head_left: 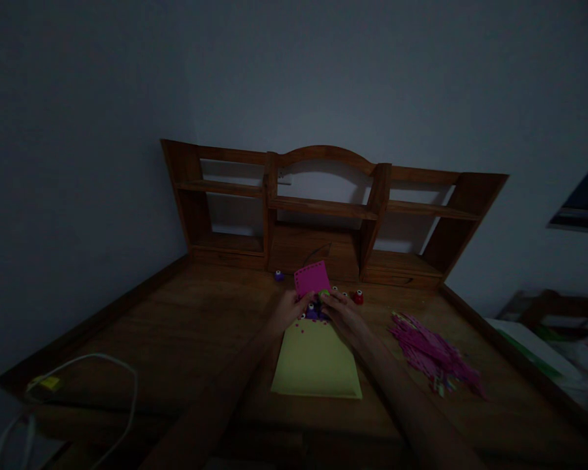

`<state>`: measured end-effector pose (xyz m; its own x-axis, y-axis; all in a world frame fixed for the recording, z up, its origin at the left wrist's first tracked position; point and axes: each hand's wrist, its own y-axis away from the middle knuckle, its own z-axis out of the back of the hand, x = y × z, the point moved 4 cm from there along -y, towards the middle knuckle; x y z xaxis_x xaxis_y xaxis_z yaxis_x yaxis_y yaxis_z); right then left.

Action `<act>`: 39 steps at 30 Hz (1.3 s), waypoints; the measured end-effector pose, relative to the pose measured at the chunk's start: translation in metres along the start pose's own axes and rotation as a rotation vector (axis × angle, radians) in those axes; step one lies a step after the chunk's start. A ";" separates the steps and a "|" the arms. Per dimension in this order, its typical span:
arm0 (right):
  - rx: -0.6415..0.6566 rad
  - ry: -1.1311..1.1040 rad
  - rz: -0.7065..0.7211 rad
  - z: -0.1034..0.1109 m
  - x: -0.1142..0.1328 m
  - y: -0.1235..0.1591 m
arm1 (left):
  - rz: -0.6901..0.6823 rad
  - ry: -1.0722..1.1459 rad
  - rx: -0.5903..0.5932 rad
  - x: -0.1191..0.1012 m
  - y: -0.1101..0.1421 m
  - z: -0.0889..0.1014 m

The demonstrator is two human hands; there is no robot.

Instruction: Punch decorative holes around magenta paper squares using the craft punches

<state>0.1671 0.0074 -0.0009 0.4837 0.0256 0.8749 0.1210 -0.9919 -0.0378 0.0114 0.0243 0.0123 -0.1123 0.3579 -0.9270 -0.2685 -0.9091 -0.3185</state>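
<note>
A pink sheet of paper (312, 277) with small holes along its edges tilts up between my hands. My left hand (291, 308) is closed on its lower left part, the fingertips partly hidden. My right hand (342, 309) has its fingers around a small green craft punch (324, 294) at the sheet's lower right edge. Just below the hands sits a purple craft punch (311, 312). Tiny pink paper bits (302, 330) lie at the top of a yellow paper stack (317, 362) under my wrists.
A red punch (358, 297) stands right of my hands, and another purple one (279, 276) at the back left. Pink paper strips (431, 349) are heaped on the right. A white cable (132, 375) loops at the left. Wooden shelving (323, 207) rises behind the desktop (200, 320).
</note>
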 end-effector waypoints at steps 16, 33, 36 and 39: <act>0.007 -0.020 -0.015 -0.001 0.002 0.002 | 0.078 0.082 -0.030 0.013 -0.004 0.000; 0.062 0.048 -0.011 -0.003 0.004 0.004 | 0.084 0.083 0.007 0.012 -0.002 0.002; 0.034 0.038 -0.017 -0.003 0.004 0.005 | 0.081 0.091 0.003 0.010 -0.002 0.001; -0.013 0.019 -0.014 -0.001 0.006 0.005 | 0.091 0.101 -0.024 0.008 -0.001 0.001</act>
<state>0.1692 0.0025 0.0045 0.4652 0.0377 0.8844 0.1161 -0.9931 -0.0187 0.0096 0.0285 0.0058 -0.0380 0.2519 -0.9670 -0.2389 -0.9419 -0.2360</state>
